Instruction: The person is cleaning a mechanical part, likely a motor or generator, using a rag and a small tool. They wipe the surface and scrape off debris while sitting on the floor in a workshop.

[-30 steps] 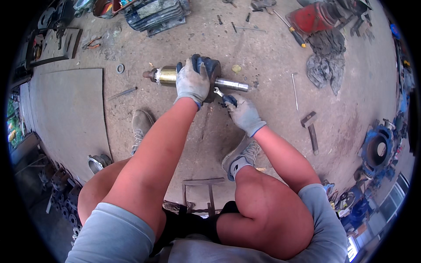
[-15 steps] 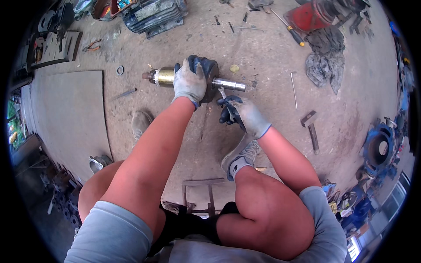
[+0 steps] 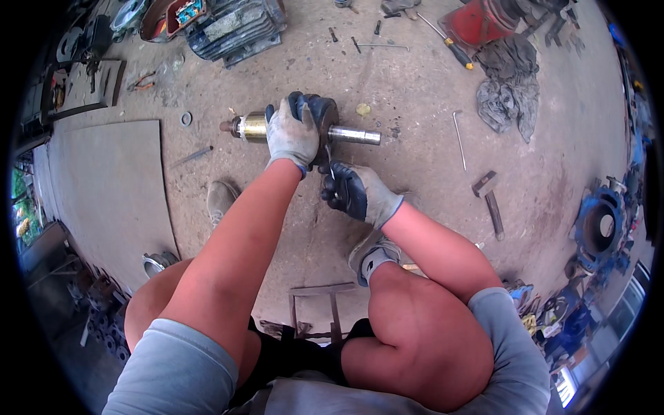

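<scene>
A metal shaft (image 3: pixel 356 135) lies across the concrete floor, with a brass-coloured sleeve (image 3: pixel 256 127) on its left part and a dark round flange (image 3: pixel 328 114) around its middle. My gloved left hand (image 3: pixel 292 135) grips the flange from the left, its fingers wrapped over the top. Below the bright end of the shaft, my gloved right hand (image 3: pixel 356 194) is closed on a slim wrench (image 3: pixel 330 160). The wrench's upper end meets the lower right face of the flange. What it bears on there is too small to make out.
A hammer (image 3: pixel 491 204), a hooked rod (image 3: pixel 459 142) and a grey rag (image 3: pixel 508 104) lie to the right. Farther off are a screwdriver (image 3: pixel 453 50), a red jack-like object (image 3: pixel 477 24) and a finned motor housing (image 3: pixel 238 31). A flat sheet (image 3: pixel 111 187) covers the left floor.
My right hand has moved left and slightly down, and the wrench has swung more upright, its end shifting from near the shaft to the flange's lower face. The left hand keeps its grip.
</scene>
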The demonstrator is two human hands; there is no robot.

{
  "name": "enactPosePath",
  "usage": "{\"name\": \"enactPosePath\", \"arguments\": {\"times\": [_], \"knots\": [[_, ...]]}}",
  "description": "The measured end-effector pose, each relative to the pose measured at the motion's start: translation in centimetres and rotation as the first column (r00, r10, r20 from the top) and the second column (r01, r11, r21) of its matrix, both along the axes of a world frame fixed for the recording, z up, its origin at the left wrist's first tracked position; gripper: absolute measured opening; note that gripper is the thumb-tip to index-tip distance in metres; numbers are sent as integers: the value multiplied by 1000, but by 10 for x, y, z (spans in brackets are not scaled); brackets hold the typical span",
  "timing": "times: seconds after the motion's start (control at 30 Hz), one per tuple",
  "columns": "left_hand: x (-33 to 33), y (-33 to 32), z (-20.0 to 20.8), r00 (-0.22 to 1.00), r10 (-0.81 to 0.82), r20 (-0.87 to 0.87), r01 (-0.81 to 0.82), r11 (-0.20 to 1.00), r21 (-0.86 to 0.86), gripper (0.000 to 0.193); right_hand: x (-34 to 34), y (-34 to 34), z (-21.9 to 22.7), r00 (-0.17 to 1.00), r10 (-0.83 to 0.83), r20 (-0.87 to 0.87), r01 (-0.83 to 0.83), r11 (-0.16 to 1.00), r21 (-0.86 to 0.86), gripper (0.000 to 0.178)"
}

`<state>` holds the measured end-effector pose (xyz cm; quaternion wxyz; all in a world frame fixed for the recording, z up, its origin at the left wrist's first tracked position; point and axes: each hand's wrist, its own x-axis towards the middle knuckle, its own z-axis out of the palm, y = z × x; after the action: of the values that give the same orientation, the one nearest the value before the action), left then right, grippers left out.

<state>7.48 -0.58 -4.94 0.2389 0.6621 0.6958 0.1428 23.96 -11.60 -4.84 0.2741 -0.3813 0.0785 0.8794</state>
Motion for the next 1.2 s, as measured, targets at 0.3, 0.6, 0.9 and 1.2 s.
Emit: {"name": "enactPosePath", "arguments": {"times": [0.3,0.6,0.9,1.2], "knots": [[1,0,1,1000,7,2,-7,1000,-16,41,30,18,5,53,-480,876,-968,192,164,21],[-1,-1,-3,1000,13,-3,-13,1000,12,39,28,12,9,-50,-661,749,-985,156,72,24],[-1,1,-1,999,37,24,-36,999,-22,42,30,14,-16,-35,-569,821,-987,150,61,25],[-1,1,-5,1000,12,24,-12,1000,-13,43,25,34,26,56,-338,939,-959,243,144,31]]}}
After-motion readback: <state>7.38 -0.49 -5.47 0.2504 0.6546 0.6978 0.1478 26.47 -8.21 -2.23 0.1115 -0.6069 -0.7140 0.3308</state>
